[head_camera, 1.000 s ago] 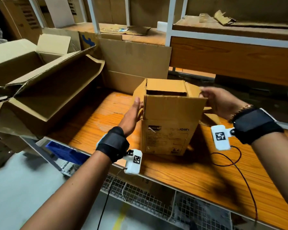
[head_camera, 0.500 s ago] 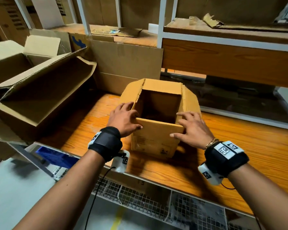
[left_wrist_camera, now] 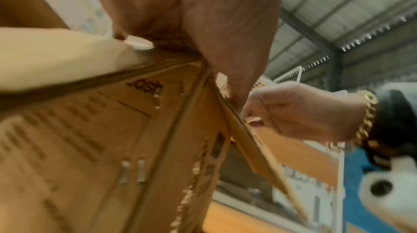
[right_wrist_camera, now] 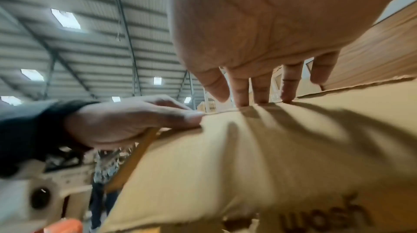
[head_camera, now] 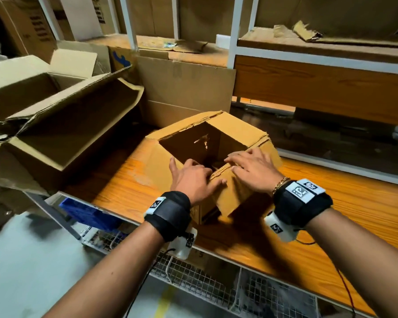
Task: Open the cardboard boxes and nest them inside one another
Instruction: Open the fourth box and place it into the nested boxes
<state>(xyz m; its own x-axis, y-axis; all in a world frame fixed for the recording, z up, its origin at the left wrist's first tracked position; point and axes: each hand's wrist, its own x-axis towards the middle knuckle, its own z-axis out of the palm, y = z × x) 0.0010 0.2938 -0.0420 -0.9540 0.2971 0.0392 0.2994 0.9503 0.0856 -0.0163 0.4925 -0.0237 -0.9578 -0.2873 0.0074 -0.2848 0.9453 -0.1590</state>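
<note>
Orange bench (head_camera: 345, 203), box (head_camera: 234, 131) dead ahead, mouth up: left hand (head_camera: 191, 177) and right hand (head_camera: 253, 171) pressing spread fingers on its near flaps.

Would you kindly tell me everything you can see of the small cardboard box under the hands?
The small cardboard box is brown corrugated board with dark print, standing on the wooden shelf. Its top is open, flaps folded outward, inside dark. The left hand and right hand press its near flaps down.

open box (head_camera: 234, 131) on wooden shelf (head_camera: 331, 203) — left hand (head_camera: 191, 180) and right hand (head_camera: 254, 172) pressing its near flaps down; larger open boxes (head_camera: 62, 134) at left.
</note>
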